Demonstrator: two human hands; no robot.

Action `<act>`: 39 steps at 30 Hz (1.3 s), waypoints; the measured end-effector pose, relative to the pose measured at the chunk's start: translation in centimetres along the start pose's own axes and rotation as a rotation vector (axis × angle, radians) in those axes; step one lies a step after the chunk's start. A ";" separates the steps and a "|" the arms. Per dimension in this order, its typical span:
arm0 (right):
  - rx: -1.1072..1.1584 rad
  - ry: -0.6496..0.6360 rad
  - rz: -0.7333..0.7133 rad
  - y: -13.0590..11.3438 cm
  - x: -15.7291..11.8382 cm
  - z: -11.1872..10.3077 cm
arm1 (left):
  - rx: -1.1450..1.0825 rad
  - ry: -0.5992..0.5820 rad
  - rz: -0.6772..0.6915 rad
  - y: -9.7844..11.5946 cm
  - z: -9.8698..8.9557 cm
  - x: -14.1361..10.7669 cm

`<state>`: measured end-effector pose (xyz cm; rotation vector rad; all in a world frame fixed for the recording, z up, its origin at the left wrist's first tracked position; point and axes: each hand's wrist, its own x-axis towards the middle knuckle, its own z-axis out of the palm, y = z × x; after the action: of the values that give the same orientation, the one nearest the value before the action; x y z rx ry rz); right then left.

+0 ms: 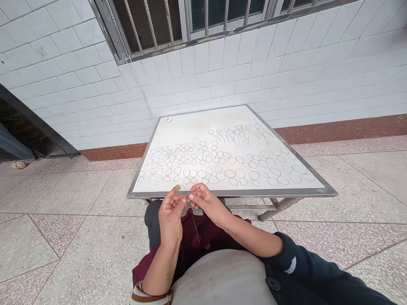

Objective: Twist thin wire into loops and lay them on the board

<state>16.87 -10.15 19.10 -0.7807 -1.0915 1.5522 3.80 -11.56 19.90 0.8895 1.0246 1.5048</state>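
Observation:
My left hand (171, 209) and my right hand (205, 201) meet at the near edge of the white table, thumbs and fingers pinched close together. Between them they hold a thin wire (195, 226), whose loose end dangles over my dark red clothing. What shape the wire has at the fingertips is too small to make out. A tan wrap (177, 188) seems to cover one left fingertip. Just beyond my hands, many thin wire loops (233, 181) lie in rows, several joined as figure-eights. Farther back, looped wires with long tails (238, 134) lie bunched together.
The white table (190, 120) has a metal rim and stands near a tiled wall (203, 91) under a barred window (203, 21). A small white and red object (168, 120) sits at its far left corner. Speckled stone floor (95, 245) surrounds me.

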 end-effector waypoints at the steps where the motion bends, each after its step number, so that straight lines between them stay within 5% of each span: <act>1: -0.012 -0.001 0.005 0.1 -0.1 0.1 | -0.007 0.019 0.015 0.0 0.0 0.0; 7: -0.015 0.006 0.016 0.4 -0.4 0.7 | -0.054 0.080 0.029 0.0 0.2 -0.3; 14: 0.016 0.008 -0.004 0.0 -0.7 1.1 | 0.066 -0.022 0.000 0.7 0.1 -0.7; 30: -0.136 0.126 -0.084 1.1 -0.3 0.6 | 0.219 -0.004 -0.038 1.1 0.0 -0.6; 35: -0.200 -0.046 -0.035 1.4 -0.6 0.7 | 0.205 -0.028 0.039 1.2 0.2 -1.0; 39: -0.279 -0.104 -0.095 1.8 -0.9 0.8 | 0.173 0.060 0.102 1.4 0.6 -1.2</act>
<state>15.68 -11.32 17.68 -0.8278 -1.4226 1.3898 4.03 -12.80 21.41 1.0368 1.1819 1.5530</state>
